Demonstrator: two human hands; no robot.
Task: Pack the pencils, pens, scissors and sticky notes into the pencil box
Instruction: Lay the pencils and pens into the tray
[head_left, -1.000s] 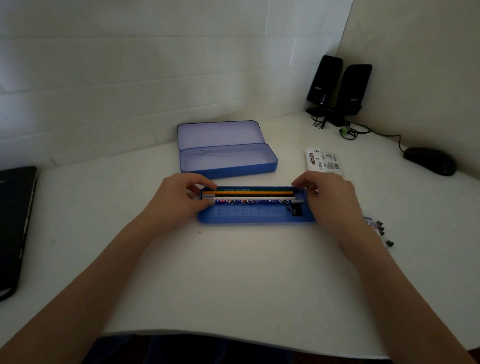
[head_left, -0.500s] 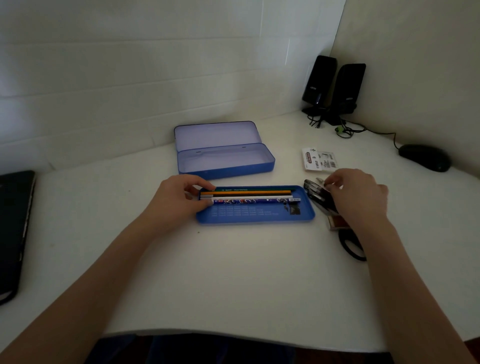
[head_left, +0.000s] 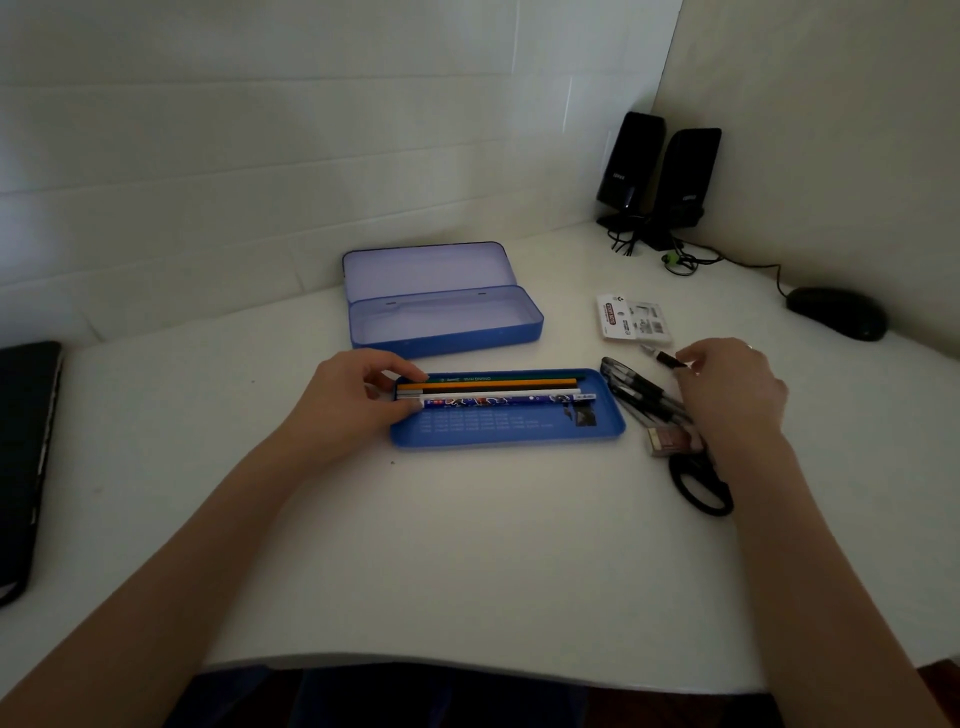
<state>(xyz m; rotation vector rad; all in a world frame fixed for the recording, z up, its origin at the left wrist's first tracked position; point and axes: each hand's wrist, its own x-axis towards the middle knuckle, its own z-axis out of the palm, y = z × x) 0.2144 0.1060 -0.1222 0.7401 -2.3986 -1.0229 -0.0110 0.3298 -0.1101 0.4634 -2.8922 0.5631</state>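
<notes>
A flat blue tray (head_left: 506, 434) lies in front of me with several pencils (head_left: 493, 391) lined up along its far side. My left hand (head_left: 358, 397) pinches the pencils' left ends at the tray's left edge. Right of the tray lies a bundle of black pens (head_left: 641, 389). My right hand (head_left: 730, 392) hovers over them and pinches the tip end of one black pen (head_left: 661, 357). A small pinkish pad (head_left: 670, 440) and black-handled scissors (head_left: 698, 486) lie partly under my right wrist. The open blue pencil box (head_left: 447, 332) stands behind the tray.
A white labelled packet (head_left: 631, 317) lies behind the pens. Two black speakers (head_left: 660, 176) with cables fill the back corner, and a black mouse (head_left: 836, 312) sits to their right. A dark laptop (head_left: 26, 457) lies at the left desk edge.
My right hand left the tray's right end, moved right to the pens and now pinches one pen. My left hand stayed on the pencils' left ends.
</notes>
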